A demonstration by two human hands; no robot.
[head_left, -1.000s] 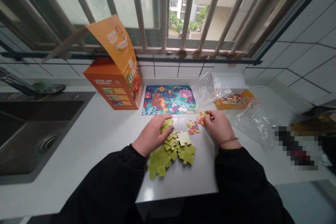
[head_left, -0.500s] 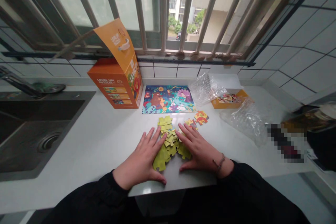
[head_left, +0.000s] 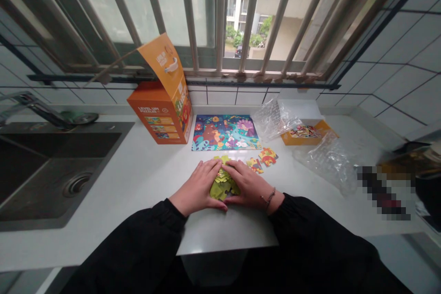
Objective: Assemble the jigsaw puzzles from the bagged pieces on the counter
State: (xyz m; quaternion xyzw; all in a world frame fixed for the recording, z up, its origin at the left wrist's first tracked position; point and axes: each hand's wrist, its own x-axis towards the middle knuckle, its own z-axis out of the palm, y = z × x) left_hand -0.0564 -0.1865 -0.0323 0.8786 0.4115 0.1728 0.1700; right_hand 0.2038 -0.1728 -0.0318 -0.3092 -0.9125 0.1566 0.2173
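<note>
A heap of jigsaw puzzle pieces (head_left: 222, 186), most with their green backs up, lies on the white counter in front of me. My left hand (head_left: 200, 187) curves around the left side of the heap, and my right hand (head_left: 251, 187) curves around the right side. Between them the pieces are pressed together, with fingertips nearly meeting at the far side and thumbs close together at the near side. Just beyond my right hand lie two picture-side-up puzzle pieces, an orange-red one (head_left: 268, 156) and a yellow one (head_left: 255, 165).
Behind the heap lies a colourful animal picture sheet (head_left: 225, 132), beside an orange puzzle box (head_left: 160, 115) with its lid raised. At right are crumpled clear plastic bags (head_left: 327, 163) and an open orange tray box (head_left: 291, 140). A sink (head_left: 103, 165) is at left; a barred window stands behind.
My hands have come inward from both sides and closed around the green pieces, gathering the spread heap into a tighter pile. The view has shifted slightly.
</note>
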